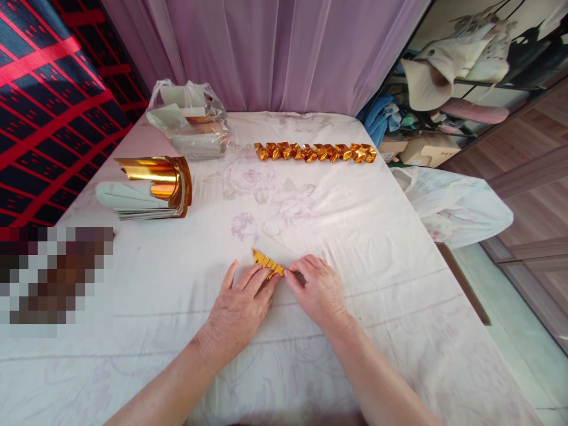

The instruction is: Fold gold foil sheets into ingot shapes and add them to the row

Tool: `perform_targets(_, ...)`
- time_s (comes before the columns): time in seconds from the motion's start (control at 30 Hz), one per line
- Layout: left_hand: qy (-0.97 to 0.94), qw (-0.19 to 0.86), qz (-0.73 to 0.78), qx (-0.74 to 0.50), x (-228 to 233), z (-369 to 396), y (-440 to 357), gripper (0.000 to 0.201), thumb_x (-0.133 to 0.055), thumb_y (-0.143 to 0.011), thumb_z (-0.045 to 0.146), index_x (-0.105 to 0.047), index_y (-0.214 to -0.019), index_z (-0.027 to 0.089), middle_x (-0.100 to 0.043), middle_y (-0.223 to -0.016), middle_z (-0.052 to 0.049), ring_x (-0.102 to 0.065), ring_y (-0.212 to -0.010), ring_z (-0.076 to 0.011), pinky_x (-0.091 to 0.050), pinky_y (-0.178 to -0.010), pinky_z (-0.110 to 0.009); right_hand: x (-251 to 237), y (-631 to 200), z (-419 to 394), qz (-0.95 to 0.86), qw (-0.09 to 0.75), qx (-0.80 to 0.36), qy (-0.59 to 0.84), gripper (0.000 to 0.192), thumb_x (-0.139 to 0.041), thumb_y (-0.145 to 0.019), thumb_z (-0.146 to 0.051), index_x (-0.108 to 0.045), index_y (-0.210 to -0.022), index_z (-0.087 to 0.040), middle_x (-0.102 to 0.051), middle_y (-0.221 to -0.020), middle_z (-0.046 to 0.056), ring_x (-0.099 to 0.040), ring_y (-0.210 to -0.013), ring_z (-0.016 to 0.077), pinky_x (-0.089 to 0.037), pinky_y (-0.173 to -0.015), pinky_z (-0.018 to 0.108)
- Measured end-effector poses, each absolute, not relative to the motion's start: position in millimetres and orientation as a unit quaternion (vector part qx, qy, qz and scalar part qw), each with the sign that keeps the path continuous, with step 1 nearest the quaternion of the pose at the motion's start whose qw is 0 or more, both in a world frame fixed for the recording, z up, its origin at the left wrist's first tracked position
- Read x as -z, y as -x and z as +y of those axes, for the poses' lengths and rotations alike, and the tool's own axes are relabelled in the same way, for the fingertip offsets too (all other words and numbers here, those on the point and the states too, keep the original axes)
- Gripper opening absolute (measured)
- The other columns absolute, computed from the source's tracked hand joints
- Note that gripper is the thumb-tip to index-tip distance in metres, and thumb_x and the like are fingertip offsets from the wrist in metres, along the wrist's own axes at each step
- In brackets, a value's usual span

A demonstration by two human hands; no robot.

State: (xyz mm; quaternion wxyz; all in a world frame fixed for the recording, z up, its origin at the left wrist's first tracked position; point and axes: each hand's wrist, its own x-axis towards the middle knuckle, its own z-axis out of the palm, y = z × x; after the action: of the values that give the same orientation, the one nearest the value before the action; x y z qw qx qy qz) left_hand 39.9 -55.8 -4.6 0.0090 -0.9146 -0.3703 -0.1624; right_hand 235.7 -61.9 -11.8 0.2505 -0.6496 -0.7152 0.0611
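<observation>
A small gold foil paper [267, 261], partly folded with its white back showing, lies on the white flowered tablecloth [355, 236] near the front middle. My left hand [242, 305] rests flat with its fingertips pressing the near edge of the paper. My right hand [317, 289] pinches the paper's right end between thumb and forefinger. A row of several finished folded gold pieces [315, 152] lies in a line at the far middle of the table.
A curled stack of gold foil sheets [153, 186] sits at the left. A clear plastic bag with more sheets [190, 118] lies behind it. A lilac curtain hangs at the back. A cluttered shelf and a white bag [457, 207] stand to the right.
</observation>
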Motion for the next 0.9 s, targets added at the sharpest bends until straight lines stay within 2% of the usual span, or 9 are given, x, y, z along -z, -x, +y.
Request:
perform_targets(0.27, 0.916, 0.009, -0.373, 0.147, 5.1, -55.2, -40.4, 0.038, -0.052, -0.095, 0.025, -0.060, -0.133, 0.023, -0.066, -0.124, -0.006, -0.057, -0.119, -0.0223, -0.022, -0.119, -0.048, 12.6, -235.9, -62.5, -0.716, 0.251, -0.055, 0.649, 0.014, -0.059, -0.090, -0.026, -0.064, -0.077, -0.023, -0.066, -0.077, 0.001, -0.061, -0.073, 0.0172, -0.040, -0.067, 0.029)
perform_targets(0.9, 0.915, -0.001, -0.370, 0.162, 3.3, -54.6, -40.8, 0.034, -0.048, -0.098, 0.024, -0.061, -0.129, 0.020, -0.067, -0.124, -0.006, -0.057, -0.118, -0.0219, -0.017, -0.120, -0.047, 12.0, -234.5, -62.5, -0.711, 0.268, -0.050, 0.648, 0.015, -0.061, -0.090, -0.025, -0.064, -0.075, -0.022, -0.065, -0.075, 0.001, -0.061, -0.073, 0.0175, -0.039, -0.067, 0.029)
